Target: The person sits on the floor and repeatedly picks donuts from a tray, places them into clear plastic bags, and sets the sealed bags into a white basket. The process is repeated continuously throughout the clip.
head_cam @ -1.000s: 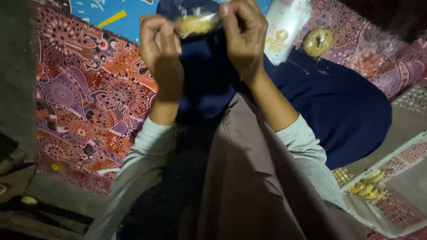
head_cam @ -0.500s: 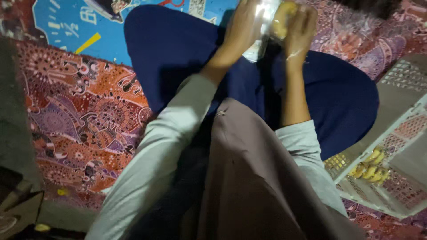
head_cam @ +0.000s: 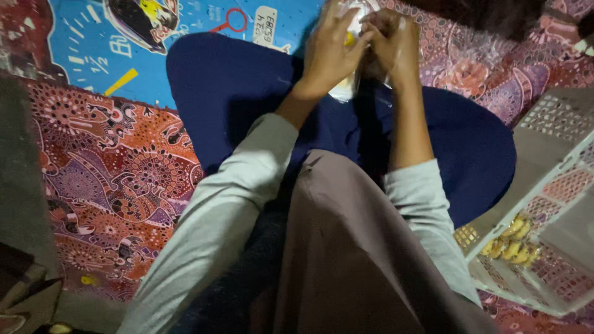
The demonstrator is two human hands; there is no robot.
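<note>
Across the floor lies a patterned cloth (head_cam: 117, 185) in reds and purples, with a blue printed panel (head_cam: 93, 55) at the upper left. It is the largest item in view and carries everything else.

On that cloth the person sits cross-legged in dark blue trousers (head_cam: 247, 105), a brown garment (head_cam: 352, 260) falling over the lap and grey sleeves (head_cam: 229, 204) covering both forearms.

To the right, partly on the cloth, stands a pale perforated plastic basket (head_cam: 557, 130), tilted toward the camera. Small yellow pieces (head_cam: 513, 241) lie in its lower corner; their kind cannot be told at this sharpness.

Both hands are raised together at the top centre, above the knees. The left hand (head_cam: 328, 52) and the right hand (head_cam: 393, 49) meet around a small clear plastic bag (head_cam: 348, 62), which hangs between them just over the trousers. The fingers (head_cam: 337, 28) of the left hand are closed on the bag's upper part, with a yellow item (head_cam: 350, 38) showing between them. The fingers of the right hand appear pinched on the same upper part, though the bag's top edge is cut off by the frame, so the exact grip is not confirmed. The bag's pale lower end shows below the left palm.
</note>
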